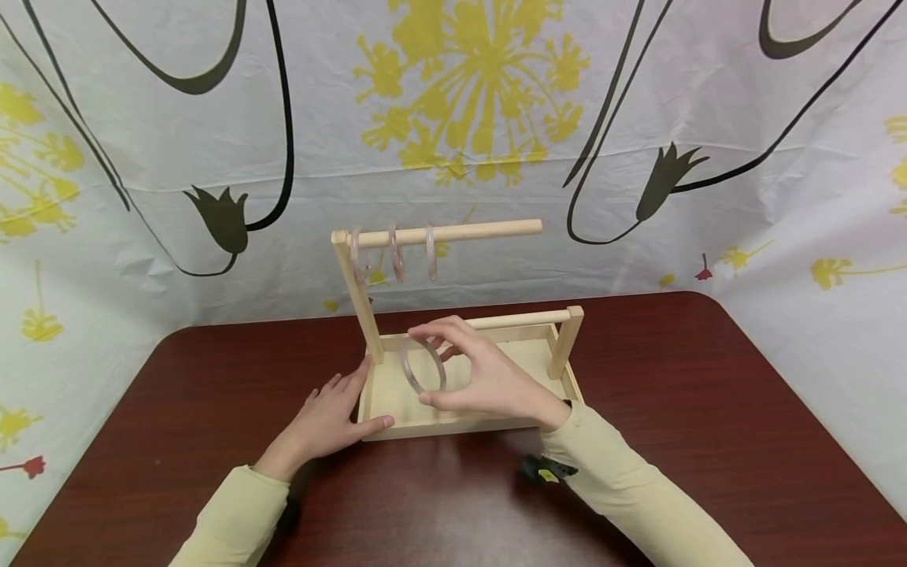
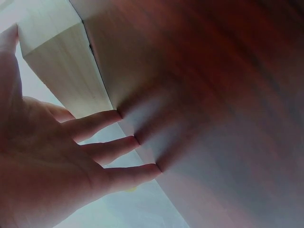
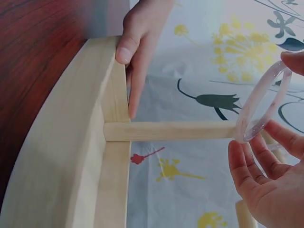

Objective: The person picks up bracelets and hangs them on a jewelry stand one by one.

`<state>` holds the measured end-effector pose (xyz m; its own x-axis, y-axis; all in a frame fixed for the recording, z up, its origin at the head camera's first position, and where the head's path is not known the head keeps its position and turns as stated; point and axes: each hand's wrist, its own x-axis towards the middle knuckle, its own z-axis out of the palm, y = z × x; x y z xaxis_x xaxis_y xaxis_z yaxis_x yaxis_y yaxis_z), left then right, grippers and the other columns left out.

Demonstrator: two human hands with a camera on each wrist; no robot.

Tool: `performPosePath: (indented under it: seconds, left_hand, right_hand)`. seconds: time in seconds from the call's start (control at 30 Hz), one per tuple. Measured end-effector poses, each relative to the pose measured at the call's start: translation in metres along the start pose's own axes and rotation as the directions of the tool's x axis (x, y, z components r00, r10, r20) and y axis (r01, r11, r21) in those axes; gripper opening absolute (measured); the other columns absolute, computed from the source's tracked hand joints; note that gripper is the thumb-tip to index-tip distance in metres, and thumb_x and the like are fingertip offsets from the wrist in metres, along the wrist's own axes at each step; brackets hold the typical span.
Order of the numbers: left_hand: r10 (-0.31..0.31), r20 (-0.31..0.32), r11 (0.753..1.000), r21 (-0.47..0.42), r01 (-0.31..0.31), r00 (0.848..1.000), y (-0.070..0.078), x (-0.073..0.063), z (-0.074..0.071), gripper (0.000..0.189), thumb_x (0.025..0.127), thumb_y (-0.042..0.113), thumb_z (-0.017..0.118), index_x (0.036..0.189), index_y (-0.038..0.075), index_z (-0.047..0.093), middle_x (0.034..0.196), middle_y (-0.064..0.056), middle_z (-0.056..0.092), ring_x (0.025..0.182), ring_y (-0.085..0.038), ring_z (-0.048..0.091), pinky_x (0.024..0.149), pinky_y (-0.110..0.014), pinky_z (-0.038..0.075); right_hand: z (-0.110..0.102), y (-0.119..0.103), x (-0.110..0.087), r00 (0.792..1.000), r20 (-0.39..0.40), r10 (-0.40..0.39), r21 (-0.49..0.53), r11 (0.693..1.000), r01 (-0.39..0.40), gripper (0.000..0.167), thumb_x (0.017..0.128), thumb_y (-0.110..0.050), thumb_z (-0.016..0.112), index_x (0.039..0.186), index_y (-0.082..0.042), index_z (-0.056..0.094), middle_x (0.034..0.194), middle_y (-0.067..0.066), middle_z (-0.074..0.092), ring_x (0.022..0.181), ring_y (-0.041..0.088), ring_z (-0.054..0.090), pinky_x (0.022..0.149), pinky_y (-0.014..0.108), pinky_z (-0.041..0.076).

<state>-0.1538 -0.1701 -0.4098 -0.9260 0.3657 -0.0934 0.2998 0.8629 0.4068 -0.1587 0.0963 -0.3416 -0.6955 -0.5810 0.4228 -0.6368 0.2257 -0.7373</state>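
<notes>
Between thumb and fingertips my right hand (image 1: 482,374) pinches a pale translucent bangle (image 1: 405,368), held tilted above the tray of a wooden stand (image 1: 397,430). The same bangle (image 3: 245,116) shows pale pinkish in the right wrist view. My left hand (image 1: 329,417) lies at the stand's left end, its thumb over the tray's front corner and its other fingers spread along the side and table. Several similar bangles hang on the upper rod (image 1: 489,230), among them one bangle (image 1: 431,252) farthest to the right.
A lower rod (image 1: 524,320) runs to a short post (image 1: 565,342) at the stand's right end. The stand sits on a dark red-brown table (image 1: 680,409). Behind the table hangs a white cloth (image 1: 305,276) with yellow flowers and dark stems.
</notes>
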Motion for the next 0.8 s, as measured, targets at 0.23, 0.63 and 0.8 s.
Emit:
performPosePath:
  seconds: [0.23,0.63,0.8]
  left_hand:
    - [-0.007,0.014,1.000,-0.003,0.007,1.000,-0.001,0.000,0.000,0.105,0.084,0.070,0.056,0.156,0.007,0.012,0.151,-0.020,0.033,0.134,-0.050,0.028,0.099,-0.071,0.022]
    - [-0.004,0.022,1.000,-0.005,0.004,1.000,-0.002,0.001,0.001,0.105,0.084,0.069,0.056,0.156,0.008,0.011,0.152,-0.019,0.032,0.135,-0.049,0.028,0.099,-0.071,0.022]
    - [-0.004,0.031,1.000,-0.014,0.005,0.999,0.000,0.000,0.000,0.104,0.085,0.069,0.055,0.156,0.008,0.009,0.152,-0.020,0.031,0.136,-0.049,0.026,0.099,-0.071,0.021]
  right_hand:
    - [-0.013,0.003,-0.004,0.997,-0.043,-0.061,0.020,0.998,0.062,0.066,0.076,-0.013,0.083,0.134,-0.012,0.053,0.128,0.004,0.052,0.103,0.017,0.055,0.090,0.033,0.047]
    - [-0.036,0.002,-0.018,0.997,-0.081,-0.008,0.042,0.999,0.011,0.062,0.076,-0.009,0.081,0.133,-0.009,0.055,0.123,0.006,0.054,0.104,0.023,0.055,0.088,0.039,0.048]
    - [-0.045,0.002,-0.024,0.997,-0.071,-0.036,0.043,0.998,0.039,0.062,0.076,-0.006,0.082,0.132,-0.008,0.056,0.125,0.003,0.054,0.106,0.023,0.055,0.088,0.036,0.048]
